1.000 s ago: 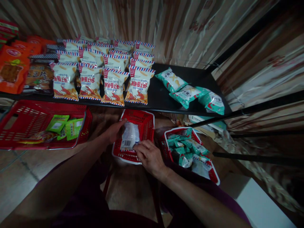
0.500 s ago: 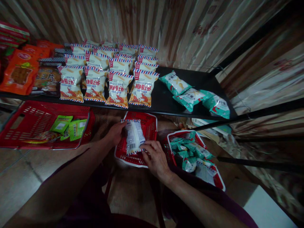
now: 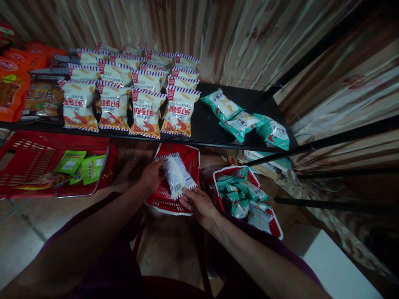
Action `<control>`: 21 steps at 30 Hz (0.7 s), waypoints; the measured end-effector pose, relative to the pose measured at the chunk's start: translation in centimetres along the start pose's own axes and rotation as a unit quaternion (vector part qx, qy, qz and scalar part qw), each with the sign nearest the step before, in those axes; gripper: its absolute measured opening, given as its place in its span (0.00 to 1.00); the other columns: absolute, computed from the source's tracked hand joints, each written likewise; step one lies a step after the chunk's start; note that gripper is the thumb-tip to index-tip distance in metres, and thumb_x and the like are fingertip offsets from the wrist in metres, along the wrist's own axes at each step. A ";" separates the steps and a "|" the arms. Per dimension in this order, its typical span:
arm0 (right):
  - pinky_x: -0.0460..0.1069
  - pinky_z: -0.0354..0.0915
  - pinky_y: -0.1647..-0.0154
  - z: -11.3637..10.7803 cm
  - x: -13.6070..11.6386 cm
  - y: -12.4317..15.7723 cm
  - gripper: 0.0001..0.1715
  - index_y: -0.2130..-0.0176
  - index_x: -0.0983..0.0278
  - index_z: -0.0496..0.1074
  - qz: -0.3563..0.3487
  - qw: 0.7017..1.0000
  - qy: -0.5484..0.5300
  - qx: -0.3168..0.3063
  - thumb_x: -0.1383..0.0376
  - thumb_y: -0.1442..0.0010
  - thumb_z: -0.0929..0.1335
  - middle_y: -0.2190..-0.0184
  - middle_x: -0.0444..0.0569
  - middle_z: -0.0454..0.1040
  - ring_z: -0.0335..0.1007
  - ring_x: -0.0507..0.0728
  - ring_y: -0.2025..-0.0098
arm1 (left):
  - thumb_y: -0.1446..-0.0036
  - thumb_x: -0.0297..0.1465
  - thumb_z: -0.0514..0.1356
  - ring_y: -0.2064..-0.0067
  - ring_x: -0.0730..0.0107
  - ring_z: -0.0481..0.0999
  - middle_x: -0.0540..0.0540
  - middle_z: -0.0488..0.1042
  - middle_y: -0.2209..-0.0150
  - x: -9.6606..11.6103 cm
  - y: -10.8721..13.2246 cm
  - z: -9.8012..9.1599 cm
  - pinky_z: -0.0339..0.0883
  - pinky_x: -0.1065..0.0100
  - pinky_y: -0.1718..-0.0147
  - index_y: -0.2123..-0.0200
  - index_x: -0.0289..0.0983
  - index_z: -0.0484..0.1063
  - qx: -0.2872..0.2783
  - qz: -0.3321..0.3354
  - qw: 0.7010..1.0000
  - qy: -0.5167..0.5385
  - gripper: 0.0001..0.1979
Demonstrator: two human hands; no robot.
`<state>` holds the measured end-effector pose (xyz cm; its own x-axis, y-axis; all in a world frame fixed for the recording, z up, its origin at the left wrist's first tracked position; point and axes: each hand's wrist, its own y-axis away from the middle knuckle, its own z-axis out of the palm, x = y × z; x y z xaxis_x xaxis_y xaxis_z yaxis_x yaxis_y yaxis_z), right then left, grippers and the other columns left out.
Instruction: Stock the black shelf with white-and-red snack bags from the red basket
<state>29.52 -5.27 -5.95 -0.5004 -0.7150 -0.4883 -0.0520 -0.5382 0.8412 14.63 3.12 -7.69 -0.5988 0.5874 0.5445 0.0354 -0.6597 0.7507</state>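
Observation:
Back side up, a white snack bag [image 3: 177,176] with striped ends is held between my two hands above a red basket [image 3: 195,160]. My left hand [image 3: 152,176] grips its upper left corner. At the lower right end, my right hand [image 3: 199,204] pinches the striped edge between thumb and fingers. Matching white snack bags [image 3: 146,112] stand in rows on the black shelf [image 3: 208,135] ahead. Three teal snack bags [image 3: 241,123] lie on the shelf to the right of those rows.
On the right, a second red basket [image 3: 277,224] holds several teal bags and a white one. A left basket [image 3: 112,155] contains green packets [image 3: 92,168]. Orange packs [image 3: 12,97] sit at the shelf's left. Black frame bars [image 3: 343,139] and a white box [image 3: 336,261] are at right.
The snack bag has tilted, its lower end swinging right. My right hand has shifted from resting by its edge to pinching the lower corner. The whole view has slid slightly.

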 end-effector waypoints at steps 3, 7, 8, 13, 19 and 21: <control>0.42 0.70 0.73 -0.2 -0.2 -0.1 0.13 0.73 0.65 0.72 0.004 1.000 -0.009 0.000 0.71 0.60 0.77 0.78 0.43 0.75 0.69 0.47 0.78 | 0.48 0.27 0.59 0.74 0.74 0.72 0.50 0.72 0.75 0.1 -0.1 0.2 0.66 0.73 0.75 0.72 0.35 0.70 0.004 0.001 1.000 -0.008 0.02; 0.42 0.70 0.74 -0.5 -0.2 -0.2 0.14 0.72 0.65 0.72 -0.009 1.000 -0.007 -0.003 0.71 0.60 0.77 0.78 0.42 0.75 0.69 0.47 0.78 | 0.48 0.27 0.59 0.74 0.75 0.72 0.50 0.73 0.75 0.4 0.0 0.4 0.67 0.73 0.74 0.73 0.35 0.70 0.002 0.015 1.000 -0.011 0.03; 0.41 0.69 0.75 -0.5 -0.2 -0.2 0.14 0.72 0.65 0.73 -0.016 1.000 -0.003 -0.005 0.71 0.61 0.77 0.78 0.42 0.75 0.69 0.47 0.78 | 0.47 0.27 0.59 0.74 0.75 0.72 0.50 0.73 0.75 0.4 -0.1 0.4 0.67 0.72 0.73 0.73 0.35 0.70 0.003 0.018 1.000 -0.011 0.03; 0.42 0.68 0.75 -0.7 0.0 -0.1 0.14 0.73 0.65 0.73 -0.041 0.999 -0.002 0.002 0.70 0.63 0.77 0.79 0.41 0.74 0.68 0.47 0.77 | 0.49 0.25 0.59 0.74 0.75 0.72 0.48 0.73 0.75 0.4 -0.4 0.5 0.67 0.72 0.73 0.72 0.33 0.71 -0.002 0.019 1.000 -0.015 0.01; 0.43 0.66 0.76 -1.5 0.9 -0.5 0.16 0.70 0.64 0.73 -0.059 0.998 0.000 -0.001 0.68 0.63 0.76 0.75 0.42 0.75 0.67 0.48 0.77 | 0.54 0.22 0.61 0.76 0.74 0.72 0.48 0.73 0.77 1.2 -0.3 0.7 0.67 0.72 0.74 0.75 0.32 0.71 -0.040 -0.010 0.997 -0.065 0.02; 0.44 0.66 0.74 -1.7 1.0 -0.5 0.18 0.68 0.63 0.74 -0.063 0.998 0.008 0.002 0.67 0.63 0.76 0.74 0.42 0.76 0.68 0.48 0.76 | 0.56 0.22 0.62 0.75 0.73 0.72 0.47 0.74 0.77 1.6 -0.3 0.5 0.67 0.72 0.75 0.76 0.32 0.71 -0.052 -0.015 0.994 -0.090 0.02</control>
<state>30.54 -6.48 -7.28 -0.4752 -0.6489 -0.5942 -0.1167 -0.6228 0.7736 14.08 4.54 -6.84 -0.4450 0.6758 0.5877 -0.0691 -0.6801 0.7298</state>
